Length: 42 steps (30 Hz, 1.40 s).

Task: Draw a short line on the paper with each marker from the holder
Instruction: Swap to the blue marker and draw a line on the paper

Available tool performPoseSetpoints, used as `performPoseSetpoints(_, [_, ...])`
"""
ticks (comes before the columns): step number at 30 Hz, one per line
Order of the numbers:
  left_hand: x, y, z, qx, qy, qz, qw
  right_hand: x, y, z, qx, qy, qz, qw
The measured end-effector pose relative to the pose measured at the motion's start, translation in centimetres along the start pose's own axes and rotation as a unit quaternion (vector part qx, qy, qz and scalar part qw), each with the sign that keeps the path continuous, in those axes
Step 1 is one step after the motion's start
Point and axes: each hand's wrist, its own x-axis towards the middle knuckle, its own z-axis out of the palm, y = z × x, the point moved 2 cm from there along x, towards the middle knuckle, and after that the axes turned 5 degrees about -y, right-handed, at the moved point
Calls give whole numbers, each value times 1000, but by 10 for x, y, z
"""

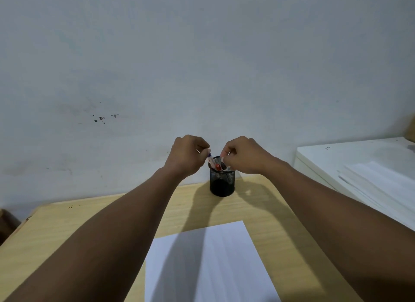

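Reaching to the far black mesh holder (221, 182) on the wooden counter (67, 229), left hand (187, 154) fingers pinch a blue-capped white marker (210, 159), right hand (243, 154) fingers pinch another, probably lifting both; blank white paper (208, 265) waits near.

The holder (221, 182) at the centre of the frame is black wire mesh. Inside it one marker (210, 159) is white with a blue band, and a second marker (218, 166) shows a red end. The paper (208, 263) at the bottom is plain white. The table (67, 229) is light yellow wood grain. The wall (202, 54) is pale grey with dark specks at the left.
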Motion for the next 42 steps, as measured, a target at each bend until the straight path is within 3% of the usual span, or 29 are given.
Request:
performPoseSetpoints(7, [-54, -9, -73, -171, 94, -65, 979, -8, -50, 34, 107, -1, 8, 994])
performPoseSetpoints(12, [-95, -44, -112, -329, 126, -135, 926, -22, -96, 66, 160, -88, 44, 982])
performPoseSetpoints(15, [-120, -64, -127, -409, 165, -167, 882, -29, -114, 90, 206, -81, 43, 974])
performPoseSetpoints(17, [-135, -77, -130, -449, 181, -190, 854, -31, -125, 112, 339, -26, 76, 937])
performPoseSetpoints(20, [-153, -93, -125, -502, 191, -212, 816, -33, -134, 149, 572, 53, 164, 802])
performPoseSetpoints(22, [-162, -100, -117, -523, 182, -223, 802, -37, -139, 167, 647, 35, 192, 737])
performPoseSetpoints(24, [-168, -100, -109, -519, 157, -217, 811, -42, -147, 176, 665, -20, 189, 723])
performPoseSetpoints(27, [-171, -96, -102, -487, 134, -202, 839, -42, -154, 176, 662, -66, 163, 728])
performPoseSetpoints(29, [-171, -95, -101, -485, 138, -203, 840, -38, -154, 173, 654, -63, 146, 739])
performPoseSetpoints(32, [-169, -94, -98, -505, 159, -205, 823, -35, -152, 165, 630, -68, 106, 766])
performPoseSetpoints(35, [-179, -118, -106, -507, 237, -240, 793, -25, -130, 149, 653, -25, 105, 749])
performPoseSetpoints(36, [-187, -132, -111, -481, 241, -257, 802, -23, -119, 141, 646, -8, 105, 756])
performPoseSetpoints(38, [-203, -151, -118, -373, 187, -277, 866, -23, -98, 129, 589, 3, 97, 802])
performPoseSetpoints(40, [-212, -153, -111, -208, 81, -257, 940, -29, -91, 131, 517, -24, 87, 851])
performPoseSetpoints(42, [-214, -142, -94, -65, -24, -205, 976, -38, -92, 145, 448, -54, 77, 889])
